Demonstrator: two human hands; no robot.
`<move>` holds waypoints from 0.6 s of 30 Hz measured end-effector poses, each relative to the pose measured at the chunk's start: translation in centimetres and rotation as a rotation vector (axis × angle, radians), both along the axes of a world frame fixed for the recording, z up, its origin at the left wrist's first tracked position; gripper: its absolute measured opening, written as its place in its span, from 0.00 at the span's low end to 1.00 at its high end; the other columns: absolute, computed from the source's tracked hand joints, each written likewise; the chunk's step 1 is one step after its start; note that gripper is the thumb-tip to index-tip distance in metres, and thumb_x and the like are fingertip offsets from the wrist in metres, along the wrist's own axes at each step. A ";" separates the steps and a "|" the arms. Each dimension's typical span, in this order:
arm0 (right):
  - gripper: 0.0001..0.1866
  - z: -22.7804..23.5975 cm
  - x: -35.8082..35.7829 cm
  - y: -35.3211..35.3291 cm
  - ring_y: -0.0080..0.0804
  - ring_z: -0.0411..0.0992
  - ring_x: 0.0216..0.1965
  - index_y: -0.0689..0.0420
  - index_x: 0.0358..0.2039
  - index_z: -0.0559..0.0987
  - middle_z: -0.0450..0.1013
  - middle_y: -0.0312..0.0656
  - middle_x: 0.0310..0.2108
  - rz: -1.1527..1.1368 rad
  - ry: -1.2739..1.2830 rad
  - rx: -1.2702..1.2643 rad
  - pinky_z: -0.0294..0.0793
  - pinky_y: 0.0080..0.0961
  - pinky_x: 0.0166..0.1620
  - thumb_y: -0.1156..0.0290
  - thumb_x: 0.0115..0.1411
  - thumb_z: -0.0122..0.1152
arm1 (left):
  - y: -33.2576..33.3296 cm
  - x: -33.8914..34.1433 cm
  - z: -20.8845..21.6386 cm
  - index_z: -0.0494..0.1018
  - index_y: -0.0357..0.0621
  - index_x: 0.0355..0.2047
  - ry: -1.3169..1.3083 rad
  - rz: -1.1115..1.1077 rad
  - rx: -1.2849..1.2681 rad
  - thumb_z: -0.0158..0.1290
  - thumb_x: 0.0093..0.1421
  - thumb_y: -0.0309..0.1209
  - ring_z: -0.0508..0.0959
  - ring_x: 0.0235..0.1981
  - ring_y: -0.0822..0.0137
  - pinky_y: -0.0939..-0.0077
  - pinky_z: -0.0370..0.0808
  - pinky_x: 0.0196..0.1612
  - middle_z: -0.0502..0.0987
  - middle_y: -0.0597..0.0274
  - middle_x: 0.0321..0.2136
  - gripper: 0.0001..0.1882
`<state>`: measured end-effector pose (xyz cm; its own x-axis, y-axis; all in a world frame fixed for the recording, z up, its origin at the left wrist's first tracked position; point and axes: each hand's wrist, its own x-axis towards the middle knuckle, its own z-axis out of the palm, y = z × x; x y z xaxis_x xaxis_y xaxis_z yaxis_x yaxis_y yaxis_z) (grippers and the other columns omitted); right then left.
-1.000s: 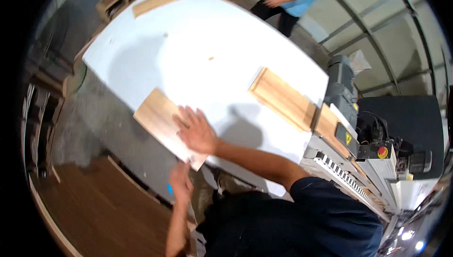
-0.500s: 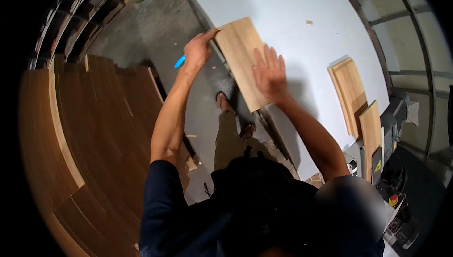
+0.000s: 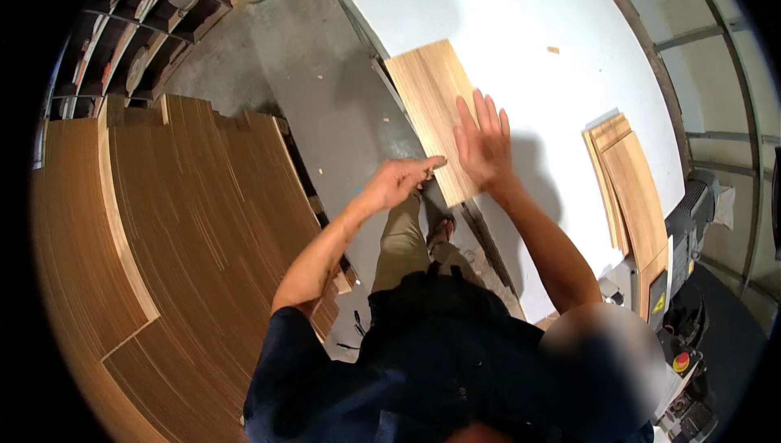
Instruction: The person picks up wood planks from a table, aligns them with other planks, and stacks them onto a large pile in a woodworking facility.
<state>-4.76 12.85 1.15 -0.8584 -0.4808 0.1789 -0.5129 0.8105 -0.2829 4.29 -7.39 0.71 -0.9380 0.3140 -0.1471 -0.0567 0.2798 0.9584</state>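
A light wooden board (image 3: 429, 77) lies on the white tabletop, its left edge jutting past the table's edge. My right hand (image 3: 486, 146) rests flat on the board's right side, fingers spread and holding nothing. At the lower part of the left edge is my left hand (image 3: 400, 181), closed, with its index finger stretched onto the board's edge. The blue-handled tool seen in it earlier is now almost wholly hidden by the hand, and its working end does not show.
Several boards (image 3: 606, 127) are stacked at the table's right, with another board (image 3: 634, 183) lying across them from a dark machine with a red button (image 3: 681, 361). On my left stand large stacks of brown boards (image 3: 203, 199). Wood scraps (image 3: 553, 50) dot the tabletop (image 3: 569, 4).
My left hand has slid along the board's left edge from its far corner toward me. At the right, a board has moved farther over the stack. Another person's hand has left view.
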 end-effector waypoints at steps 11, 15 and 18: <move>0.50 0.1 1.2 -0.3 0.61 0.46 0.67 0.58 0.66 0.56 0.48 0.63 0.66 -0.072 -0.110 0.171 0.42 0.56 0.66 0.40 0.52 0.60 | -4.8 -20.7 2.9 0.78 0.62 0.47 0.723 0.169 -0.906 0.56 0.41 0.25 0.75 0.30 0.56 0.61 0.72 0.34 0.76 0.57 0.27 0.28; 0.60 1.9 2.1 -3.8 0.67 0.47 0.65 0.65 0.65 0.55 0.49 0.73 0.62 -0.216 -0.151 0.048 0.47 0.61 0.63 0.36 0.42 0.65 | 1.7 -22.6 4.0 0.75 0.58 0.52 0.536 -0.153 -0.766 0.46 0.52 0.18 0.74 0.43 0.54 0.53 0.66 0.49 0.76 0.55 0.37 0.28; 0.59 1.7 1.7 -4.1 0.67 0.53 0.61 0.63 0.63 0.58 0.53 0.71 0.60 -0.229 -0.141 -0.023 0.52 0.61 0.60 0.42 0.36 0.72 | 3.4 -20.9 1.8 0.69 0.50 0.57 0.802 0.210 -0.678 0.50 0.53 0.23 0.63 0.58 0.42 0.45 0.56 0.61 0.65 0.43 0.55 0.29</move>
